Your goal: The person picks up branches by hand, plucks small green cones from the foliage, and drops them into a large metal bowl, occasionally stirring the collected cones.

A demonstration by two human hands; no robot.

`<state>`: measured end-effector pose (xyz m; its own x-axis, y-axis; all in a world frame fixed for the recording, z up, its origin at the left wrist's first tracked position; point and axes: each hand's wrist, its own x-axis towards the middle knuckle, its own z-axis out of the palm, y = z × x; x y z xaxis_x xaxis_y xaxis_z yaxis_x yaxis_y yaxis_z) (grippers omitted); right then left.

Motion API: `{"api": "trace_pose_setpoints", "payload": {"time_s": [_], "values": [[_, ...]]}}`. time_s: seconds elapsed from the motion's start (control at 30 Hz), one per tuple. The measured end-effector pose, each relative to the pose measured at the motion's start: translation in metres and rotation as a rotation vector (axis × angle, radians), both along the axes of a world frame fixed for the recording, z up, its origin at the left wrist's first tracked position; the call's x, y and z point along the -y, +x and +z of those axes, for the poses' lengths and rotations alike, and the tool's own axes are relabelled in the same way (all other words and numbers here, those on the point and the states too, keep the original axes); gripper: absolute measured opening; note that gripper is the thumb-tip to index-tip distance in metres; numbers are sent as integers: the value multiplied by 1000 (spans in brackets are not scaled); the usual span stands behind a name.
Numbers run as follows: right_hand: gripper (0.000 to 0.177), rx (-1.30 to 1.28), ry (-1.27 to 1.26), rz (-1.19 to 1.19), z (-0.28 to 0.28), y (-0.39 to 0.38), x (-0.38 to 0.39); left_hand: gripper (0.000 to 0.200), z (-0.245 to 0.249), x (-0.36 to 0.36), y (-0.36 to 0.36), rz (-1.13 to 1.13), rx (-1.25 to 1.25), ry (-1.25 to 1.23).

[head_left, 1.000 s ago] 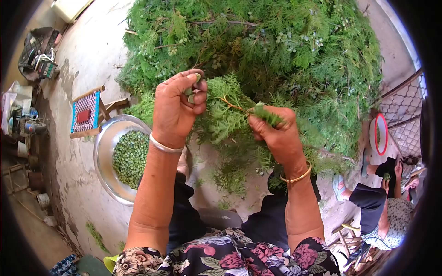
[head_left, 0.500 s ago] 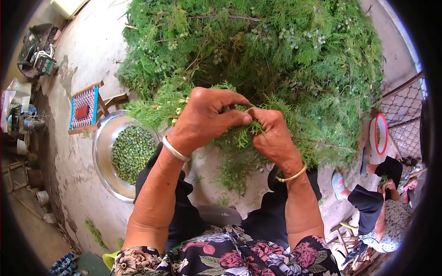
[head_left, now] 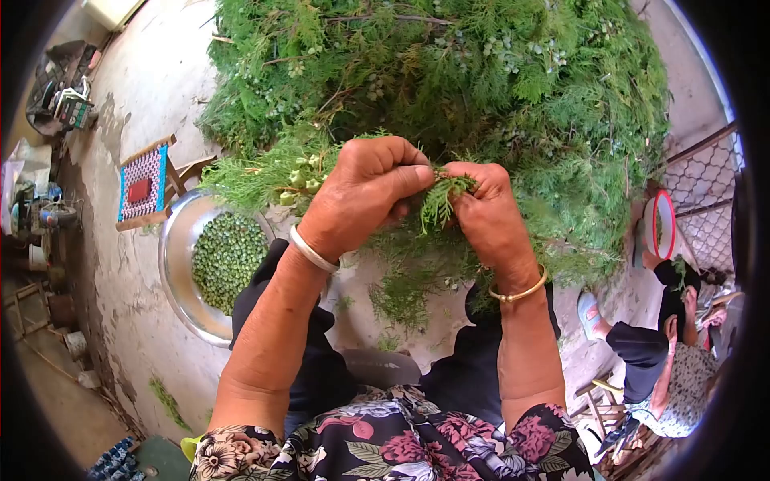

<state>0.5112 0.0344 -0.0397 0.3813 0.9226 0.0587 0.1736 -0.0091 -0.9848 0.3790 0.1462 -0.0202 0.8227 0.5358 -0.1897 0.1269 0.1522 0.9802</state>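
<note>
My left hand (head_left: 359,191) is closed on a leafy conifer branch (head_left: 249,172), whose green sprays and pale berries (head_left: 301,178) stick out to the left of my wrist. Close beside it, my right hand (head_left: 493,210) pinches a small conifer sprig (head_left: 443,200) that hangs between the two hands. Thumb and fingertips of both hands nearly meet over the sprig. Behind them rises a large heap of cut conifer branches (head_left: 553,104), with clusters of bluish berries among the foliage. A steel basin (head_left: 175,301) at my left knee holds a mass of green berries (head_left: 228,260).
A woven-seat stool (head_left: 148,186) stands just past the basin. On the right a co-worker (head_left: 678,361) sits handling a sprig, near a red-rimmed white container (head_left: 662,232) and a wire mesh fence (head_left: 706,192). Clutter lines the left wall. Loose sprigs (head_left: 167,401) lie on the floor.
My right hand has shifted slightly right and turned, with the sprig now showing more plainly. The berries on the branch in my left hand are more visible. The co-worker's hands have moved.
</note>
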Motion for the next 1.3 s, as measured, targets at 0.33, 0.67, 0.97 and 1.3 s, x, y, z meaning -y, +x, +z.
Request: {"api": "trace_pose_setpoints", "payload": {"time_s": [0.33, 0.67, 0.97, 1.3], "values": [[13, -632, 7, -377, -7, 10, 3, 16, 13, -27, -13, 339, 477, -489], [11, -575, 241, -472, -1, 15, -2, 12, 0, 13, -1, 145, 162, 254], [21, -979, 332, -290, -11, 24, 2, 22, -25, 26, 18, 224, -38, 499], [25, -1300, 343, -176, -22, 32, 4, 26, -29, 35, 21, 97, -30, 662]]}}
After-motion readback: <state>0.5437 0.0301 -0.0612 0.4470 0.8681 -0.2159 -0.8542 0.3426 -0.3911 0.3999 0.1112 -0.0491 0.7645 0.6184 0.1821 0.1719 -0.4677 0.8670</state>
